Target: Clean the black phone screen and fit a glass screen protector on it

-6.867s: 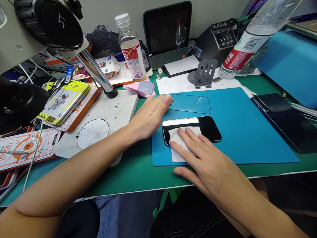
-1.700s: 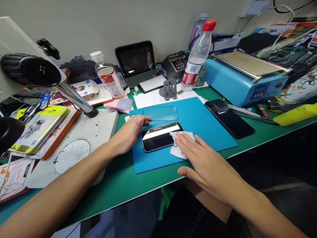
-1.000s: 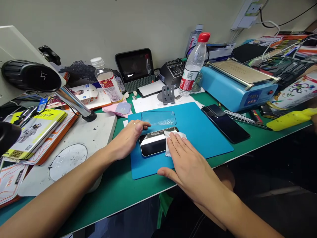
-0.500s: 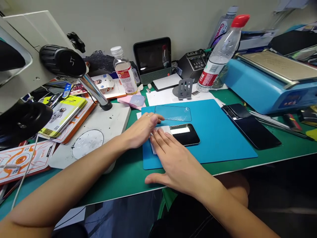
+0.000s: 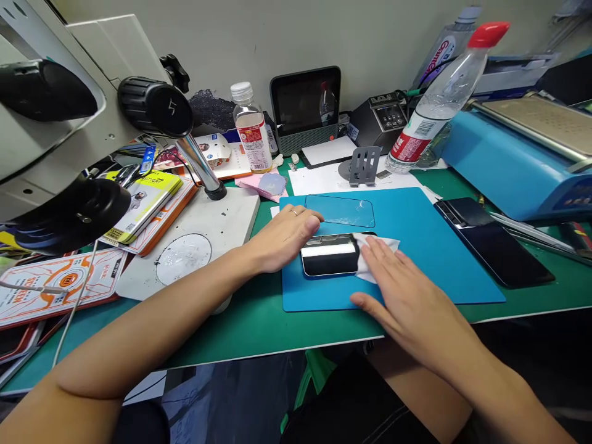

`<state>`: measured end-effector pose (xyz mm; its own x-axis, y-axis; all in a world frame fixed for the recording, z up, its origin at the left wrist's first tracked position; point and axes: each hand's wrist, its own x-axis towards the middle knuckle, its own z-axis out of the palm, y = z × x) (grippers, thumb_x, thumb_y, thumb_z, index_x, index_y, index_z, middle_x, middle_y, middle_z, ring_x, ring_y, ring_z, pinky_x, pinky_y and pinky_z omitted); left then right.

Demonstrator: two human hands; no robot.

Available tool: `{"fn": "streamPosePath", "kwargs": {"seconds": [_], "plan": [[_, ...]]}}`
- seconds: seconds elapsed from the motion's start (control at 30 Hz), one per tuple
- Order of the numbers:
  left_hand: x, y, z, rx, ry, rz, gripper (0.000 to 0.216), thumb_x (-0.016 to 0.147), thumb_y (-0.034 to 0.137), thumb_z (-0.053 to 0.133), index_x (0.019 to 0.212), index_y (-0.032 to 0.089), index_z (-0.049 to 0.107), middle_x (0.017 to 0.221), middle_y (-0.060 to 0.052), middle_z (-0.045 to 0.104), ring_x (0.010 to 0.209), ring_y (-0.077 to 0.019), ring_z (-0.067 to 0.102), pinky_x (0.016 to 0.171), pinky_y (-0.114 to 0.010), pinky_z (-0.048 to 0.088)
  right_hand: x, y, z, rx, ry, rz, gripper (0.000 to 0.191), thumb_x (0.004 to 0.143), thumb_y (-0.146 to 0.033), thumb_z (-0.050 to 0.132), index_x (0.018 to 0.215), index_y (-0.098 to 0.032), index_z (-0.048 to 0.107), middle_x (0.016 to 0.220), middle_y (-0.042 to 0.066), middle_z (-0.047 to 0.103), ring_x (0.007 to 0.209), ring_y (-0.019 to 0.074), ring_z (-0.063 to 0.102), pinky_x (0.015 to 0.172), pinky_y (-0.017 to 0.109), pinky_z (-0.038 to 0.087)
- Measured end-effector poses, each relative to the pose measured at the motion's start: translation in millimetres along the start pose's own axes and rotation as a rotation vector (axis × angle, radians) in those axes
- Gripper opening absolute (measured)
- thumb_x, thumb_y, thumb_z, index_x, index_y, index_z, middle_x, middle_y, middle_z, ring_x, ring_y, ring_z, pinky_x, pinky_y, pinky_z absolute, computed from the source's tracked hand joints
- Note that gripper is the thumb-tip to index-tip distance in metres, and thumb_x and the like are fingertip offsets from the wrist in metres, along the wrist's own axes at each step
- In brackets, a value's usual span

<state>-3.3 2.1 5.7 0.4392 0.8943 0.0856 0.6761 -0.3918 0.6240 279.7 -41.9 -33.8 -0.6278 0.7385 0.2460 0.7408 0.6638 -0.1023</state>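
Note:
A black smartphone (image 5: 329, 262) lies flat on the blue mat (image 5: 416, 246), its glossy face reflecting a white band of light. My right hand (image 5: 402, 287) presses a white wipe (image 5: 365, 266) onto the phone's right end with flat, outstretched fingers, the thumb spread away over the mat. At the phone's left end rests my left hand (image 5: 289, 235), a ring on one finger, its fingertips at the upper left corner and partly hidden. Just behind the phone lies a clear glass sheet (image 5: 345, 211) with a dark outline.
To the right lies another dark phone (image 5: 504, 253), near tweezers and a blue machine (image 5: 509, 160). A red-capped bottle (image 5: 428, 117) stands behind the mat. Left are a microscope stand (image 5: 185, 154) on a pale base (image 5: 240, 216) and stacked boxes (image 5: 148, 203).
My right hand has slid the wipe from the phone's left end to its right end, uncovering the left part. My left hand stays by the left end. The camera view has shifted left.

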Motion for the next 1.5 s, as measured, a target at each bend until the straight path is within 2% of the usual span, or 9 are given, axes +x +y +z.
{"fn": "streamPosePath", "kwargs": {"seconds": [0.17, 0.33, 0.47, 0.73, 0.9, 1.07, 1.23, 1.4, 1.5], "plan": [[-0.3, -2.4, -0.3, -0.001, 0.01, 0.034, 0.11, 0.094, 0.082, -0.013, 0.131, 0.017, 0.068, 0.122, -0.016, 0.07, 0.114, -0.0333, 0.06, 0.107, -0.055, 0.047, -2.4, 26.0, -14.2, 0.067, -0.073, 0.111, 0.078, 0.107, -0.063, 0.038, 0.166, -0.012, 0.04, 0.167, 0.018, 0.045, 0.152, 0.0385, 0.048, 0.121, 0.061, 0.047], [-0.8, -1.3, -1.7, -0.065, 0.017, 0.001, 0.109, 0.093, 0.085, -0.011, 0.134, 0.019, 0.065, 0.125, -0.014, 0.07, 0.118, -0.033, 0.06, 0.11, -0.054, 0.046, -6.9, 40.5, -51.0, 0.081, 0.005, 0.217, 0.075, 0.107, -0.064, 0.036, 0.164, -0.017, 0.045, 0.165, 0.013, 0.05, 0.146, 0.0411, 0.054, 0.113, 0.059, 0.055], [-0.8, -0.9, -0.7, -0.079, 0.034, 0.0, 0.11, 0.093, 0.086, -0.01, 0.135, 0.018, 0.064, 0.128, -0.014, 0.07, 0.12, -0.0327, 0.059, 0.112, -0.054, 0.045, -2.4, 52.9, -68.2, 0.059, 0.014, 0.284, 0.07, 0.106, -0.065, 0.036, 0.157, -0.021, 0.057, 0.149, 0.011, 0.067, 0.134, 0.0423, 0.066, 0.106, 0.061, 0.061], [-1.4, -0.1, 1.7, -0.054, 0.2, -0.098, 0.103, 0.096, 0.086, -0.002, 0.147, 0.013, 0.052, 0.14, -0.02, 0.063, 0.131, -0.0381, 0.056, 0.115, -0.059, 0.042, 28.6, 68.1, -60.4, 0.17, -0.043, 0.296, 0.063, 0.101, -0.068, 0.05, 0.142, -0.026, 0.071, 0.154, 0.01, 0.063, 0.139, 0.0409, 0.063, 0.106, 0.06, 0.06], [1.3, -5.6, 1.4, -0.135, 0.384, -0.198, 0.069, 0.108, 0.062, 0.014, 0.15, 0.016, 0.043, 0.143, -0.018, 0.059, 0.132, -0.0344, 0.053, 0.116, -0.056, 0.04, 91.2, 77.0, -55.0, 0.258, -0.106, 0.149, 0.065, 0.098, -0.061, 0.058, 0.15, -0.023, 0.064, 0.151, 0.01, 0.068, 0.134, 0.0378, 0.067, 0.105, 0.056, 0.058], [4.0, -7.3, 0.2, -0.187, 0.379, -0.262, 0.056, 0.106, 0.049, 0.021, 0.148, 0.019, 0.044, 0.135, -0.014, 0.061, 0.124, -0.0315, 0.056, 0.11, -0.054, 0.045, 147.0, 83.5, -30.1, 0.274, -0.264, -0.034, 0.093, 0.086, -0.068, 0.07, 0.163, -0.019, 0.048, 0.153, 0.016, 0.065, 0.136, 0.0391, 0.063, 0.111, 0.056, 0.053], [6.3, -4.0, -1.2, -0.164, 0.347, -0.293, 0.053, 0.105, 0.046, 0.024, 0.145, 0.02, 0.047, 0.132, -0.012, 0.061, 0.122, -0.0315, 0.056, 0.108, -0.054, 0.047, 150.1, 85.1, -16.0, 0.278, -0.273, -0.105, 0.095, 0.088, -0.064, 0.068, 0.168, -0.022, 0.038, 0.145, 0.017, 0.068, 0.133, 0.0394, 0.062, 0.104, 0.056, 0.055], [8.4, -4.8, -0.4, -0.15, 0.326, -0.284, 0.054, 0.106, 0.048, 0.024, 0.144, 0.019, 0.049, 0.135, -0.013, 0.061, 0.128, -0.0315, 0.054, 0.114, -0.053, 0.044, 142.8, 87.1, -13.2, 0.288, -0.259, -0.138, 0.076, 0.095, -0.059, 0.057, 0.162, -0.022, 0.049, 0.139, 0.018, 0.067, 0.126, 0.0394, 0.063, 0.1, 0.056, 0.056], [8.5, -6.0, 1.1, -0.143, 0.321, -0.25, 0.055, 0.105, 0.05, 0.027, 0.142, 0.019, 0.054, 0.135, -0.013, 0.063, 0.127, -0.032, 0.054, 0.116, -0.053, 0.041, 141.5, 88.0, -11.4, 0.287, -0.274, -0.145, 0.081, 0.095, -0.065, 0.057, 0.164, -0.023, 0.045, 0.145, 0.019, 0.063, 0.129, 0.0406, 0.061, 0.101, 0.057, 0.055]]}}
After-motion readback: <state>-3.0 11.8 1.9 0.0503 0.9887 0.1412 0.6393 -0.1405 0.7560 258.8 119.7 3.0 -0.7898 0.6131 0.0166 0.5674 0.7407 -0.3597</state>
